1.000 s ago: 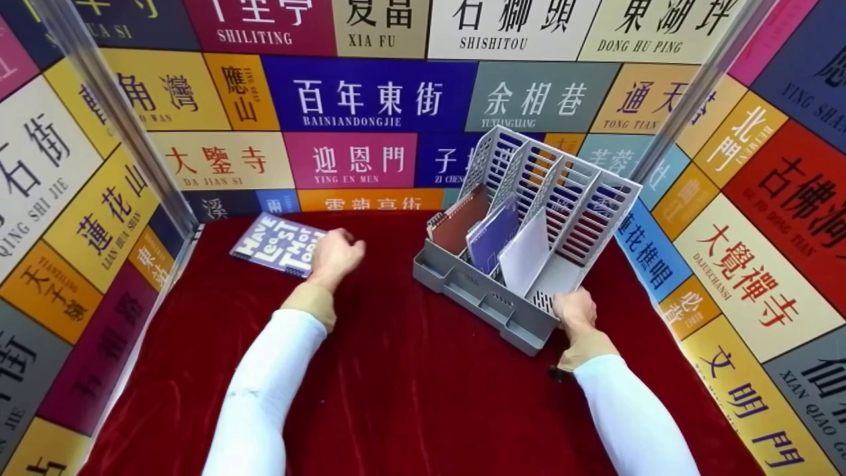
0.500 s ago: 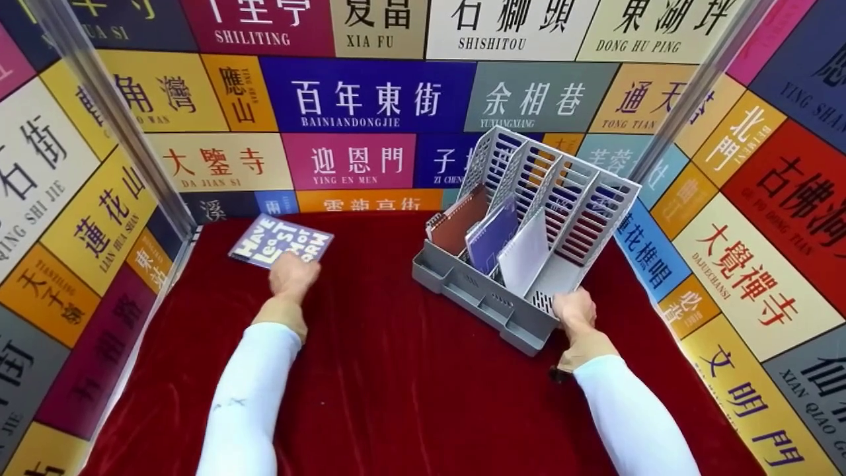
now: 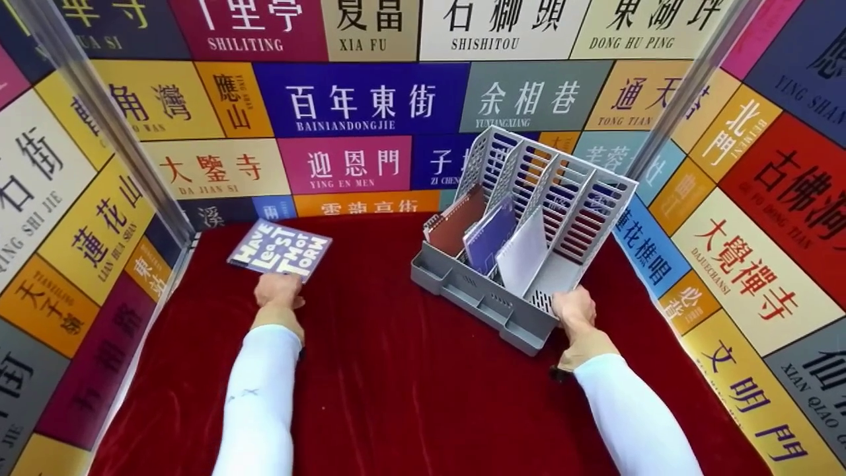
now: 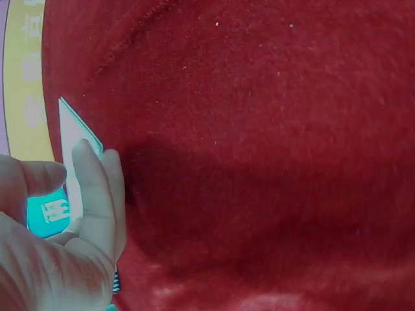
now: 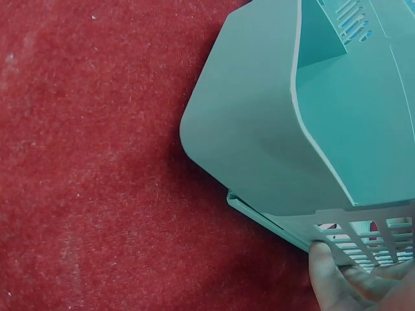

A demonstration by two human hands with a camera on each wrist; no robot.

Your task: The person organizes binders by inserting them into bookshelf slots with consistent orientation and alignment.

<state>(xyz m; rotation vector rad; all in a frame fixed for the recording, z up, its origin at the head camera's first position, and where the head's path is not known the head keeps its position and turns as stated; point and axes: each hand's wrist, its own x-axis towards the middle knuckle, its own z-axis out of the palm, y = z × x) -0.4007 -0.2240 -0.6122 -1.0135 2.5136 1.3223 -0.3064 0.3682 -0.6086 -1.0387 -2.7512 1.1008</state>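
A notebook (image 3: pixel 281 248) with big white lettering lies at the back left on the red cloth. My left hand (image 3: pixel 279 291) is at its near edge. In the left wrist view the thumb (image 4: pixel 45 176) stands apart from the straight fingers (image 4: pixel 96 194), which overlap the pale notebook (image 4: pixel 70 139). On the right, a grey file rack (image 3: pixel 486 307) holds a brown notebook (image 3: pixel 456 221), a purple notebook (image 3: pixel 490 235) and a white notebook (image 3: pixel 523 254) in separate slots. My right hand (image 3: pixel 574 307) grips the rack's near right side, by its slatted wall (image 5: pixel 373 236).
Red velvet cloth (image 3: pixel 396 396) covers the table. Colourful sign-printed panels (image 3: pixel 360 99) wall it at the back and both sides, with metal corner posts (image 3: pixel 119 132). The rack's rightmost slot (image 3: pixel 558 274) holds no notebook.
My left hand has moved left and back toward me, from over the notebook's right end to its near edge. My right hand stays on the rack.
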